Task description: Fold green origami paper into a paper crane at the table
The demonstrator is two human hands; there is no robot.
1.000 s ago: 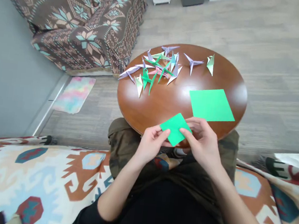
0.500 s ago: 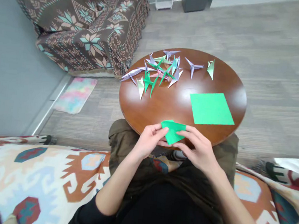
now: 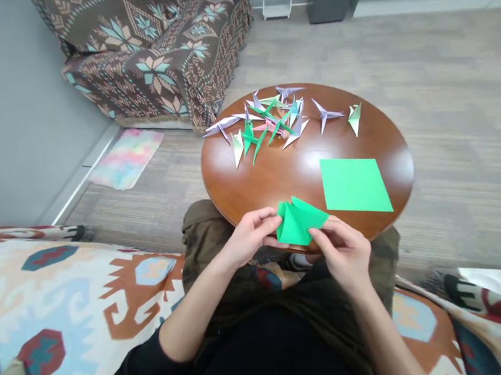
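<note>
A folded green sheet of origami paper point(image 3: 301, 224) is held over the near edge of the round table, its layers partly spread at the top. My left hand point(image 3: 255, 231) pinches its left side, thumb in front and fingers behind. On the right side my right hand point(image 3: 343, 248) grips the paper between thumb and fingers. A flat green square of paper point(image 3: 357, 185) lies on the table just beyond my right hand. Several folded paper cranes point(image 3: 257, 125) in green, purple, pink and white are grouped at the table's far left.
The oval brown wooden table point(image 3: 251, 181) stands before my knees. Apart from the group, a purple crane point(image 3: 326, 115) and a pale green crane point(image 3: 354, 118) lie near its far edge. A patterned covered sofa point(image 3: 157, 52) is at the back left, and a pastel mat point(image 3: 127, 156) lies on the floor.
The green paper has gone from a flat folded diamond to a shape with opened layers. My right hand has shifted its grip and moved slightly right; the left stays on the left side.
</note>
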